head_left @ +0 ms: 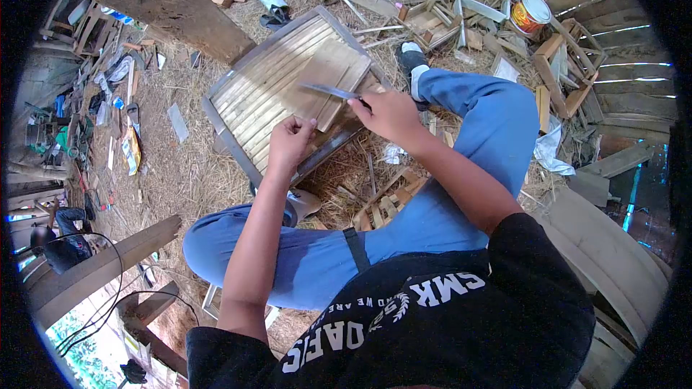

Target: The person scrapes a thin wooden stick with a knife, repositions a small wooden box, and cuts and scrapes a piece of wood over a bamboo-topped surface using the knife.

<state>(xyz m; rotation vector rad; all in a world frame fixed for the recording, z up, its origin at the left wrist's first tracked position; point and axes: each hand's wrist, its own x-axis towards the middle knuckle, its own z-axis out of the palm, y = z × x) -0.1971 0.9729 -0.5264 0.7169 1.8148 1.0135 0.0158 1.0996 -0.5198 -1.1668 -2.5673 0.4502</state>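
My right hand (pixel 389 115) is closed around the handle end of a knife (pixel 328 91). Its narrow grey blade points left over a flat wooden board (pixel 324 75). That board lies on a low slatted wooden table (pixel 249 108) with a dark frame, in front of my knees. Near the board's lower left edge, my left hand (pixel 290 145) is closed, thumb and fingers drawn together. Whatever those fingers may hold is too small or hidden to make out.
A thick timber post (pixel 173 7) leans by the table's far left corner. Wood scraps, wooden frames (pixel 566 65) and a paint can (pixel 530 13) lie at the right. A plank (pixel 108 263) crosses at lower left. Another person (pixel 65 245) is at the far left.
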